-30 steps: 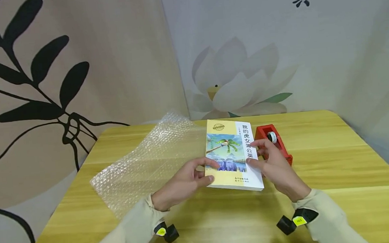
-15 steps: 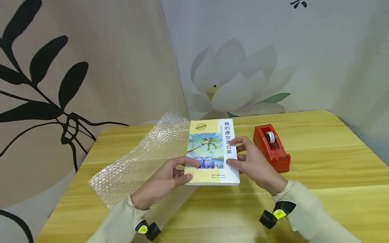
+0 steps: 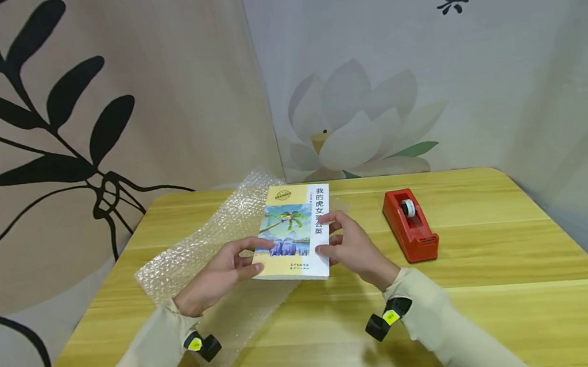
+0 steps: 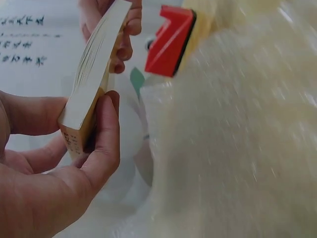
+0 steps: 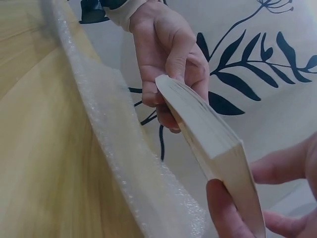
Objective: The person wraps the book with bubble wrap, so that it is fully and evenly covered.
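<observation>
The book (image 3: 289, 230) is gripped by the left hand (image 3: 220, 274) and right hand (image 3: 355, 249) above the bubble wrap (image 3: 196, 254), apparently for placement. A level lowering seems called for next.

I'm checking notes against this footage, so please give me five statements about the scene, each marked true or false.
1. The left hand and the right hand both hold the book. True.
2. The red tape dispenser is on the table, to the right of the book. True.
3. The bubble wrap is rolled up tight. False: it lies spread out on the table.
4. The right hand grips the tape dispenser. False: it grips the book; no hand touches the tape dispenser.
5. The book is wrapped. False: it is unwrapped.
</observation>
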A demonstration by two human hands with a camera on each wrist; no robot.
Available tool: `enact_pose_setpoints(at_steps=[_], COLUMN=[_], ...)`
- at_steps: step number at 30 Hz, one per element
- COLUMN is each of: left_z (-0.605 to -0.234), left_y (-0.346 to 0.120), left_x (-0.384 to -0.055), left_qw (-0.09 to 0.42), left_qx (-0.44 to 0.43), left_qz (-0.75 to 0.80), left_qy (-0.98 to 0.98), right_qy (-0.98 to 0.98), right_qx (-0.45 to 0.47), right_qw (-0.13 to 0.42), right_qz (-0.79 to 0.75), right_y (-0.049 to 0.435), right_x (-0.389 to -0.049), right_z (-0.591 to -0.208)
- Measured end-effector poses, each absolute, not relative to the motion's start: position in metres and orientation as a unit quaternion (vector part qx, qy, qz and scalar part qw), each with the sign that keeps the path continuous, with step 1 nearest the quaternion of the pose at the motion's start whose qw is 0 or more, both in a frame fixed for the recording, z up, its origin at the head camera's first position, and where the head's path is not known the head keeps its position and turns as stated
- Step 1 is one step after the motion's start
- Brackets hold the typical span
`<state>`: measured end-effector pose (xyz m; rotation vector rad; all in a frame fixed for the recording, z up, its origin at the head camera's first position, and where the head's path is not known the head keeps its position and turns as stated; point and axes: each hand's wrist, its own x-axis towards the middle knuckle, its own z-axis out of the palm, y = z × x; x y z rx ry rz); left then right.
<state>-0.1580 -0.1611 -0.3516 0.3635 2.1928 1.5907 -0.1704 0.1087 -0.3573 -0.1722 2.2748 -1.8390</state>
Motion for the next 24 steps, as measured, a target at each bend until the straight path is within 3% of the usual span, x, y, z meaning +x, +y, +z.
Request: enact_pose_setpoints(at_steps=[24], left_z=[-0.374], left_y=[-0.212], left_x=[-0.175], left_qw=[0.17], left_qx=[0.111], left_qz=[0.5], left_qy=[0.842], right_qy=[0.774], right_qx=[-0.07], right_qw=[0.138], right_qz=[-0.614], right_y=[0.056], right_x=[-0.195], right_z=[-0.379])
